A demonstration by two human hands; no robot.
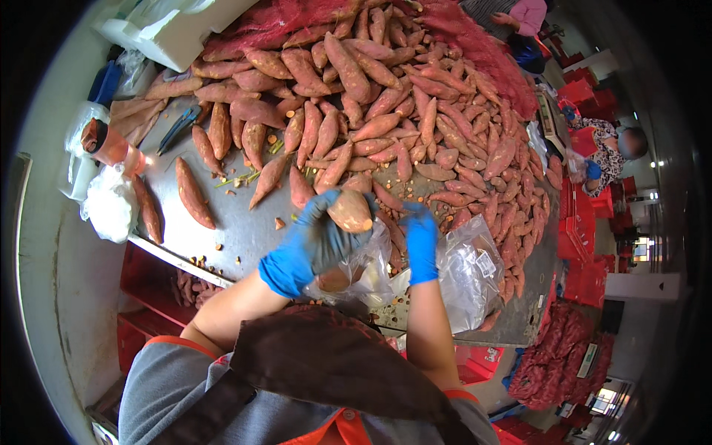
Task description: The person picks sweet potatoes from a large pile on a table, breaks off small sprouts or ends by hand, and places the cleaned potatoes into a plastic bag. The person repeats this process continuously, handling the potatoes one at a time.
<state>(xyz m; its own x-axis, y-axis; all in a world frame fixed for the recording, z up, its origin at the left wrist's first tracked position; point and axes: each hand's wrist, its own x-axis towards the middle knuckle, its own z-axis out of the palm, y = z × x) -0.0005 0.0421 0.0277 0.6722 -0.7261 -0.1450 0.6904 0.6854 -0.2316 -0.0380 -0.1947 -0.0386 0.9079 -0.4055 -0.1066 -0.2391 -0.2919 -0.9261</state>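
My left hand (315,241), in a blue glove with a greyish, soiled palm, grips a stubby sweet potato (350,211) whose cut end shows pale flesh. Just right of it, my right hand (421,241), also gloved in blue, has its fingers curled together; what they hold, if anything, I cannot make out. Below the left hand lies a clear plastic bag (374,271) with a sweet potato partly seen in it. Another clear bag (467,274) with a white label lies beside my right wrist. Beyond both hands rises a large heap of sweet potatoes (386,96).
The metal table (248,222) carries loose sweet potatoes and trimmed scraps at left. A blue-and-black cutting tool (179,127), a bottle (111,144) and a white bag (110,204) sit far left. Red crates (578,222) and a co-worker (604,152) are at right.
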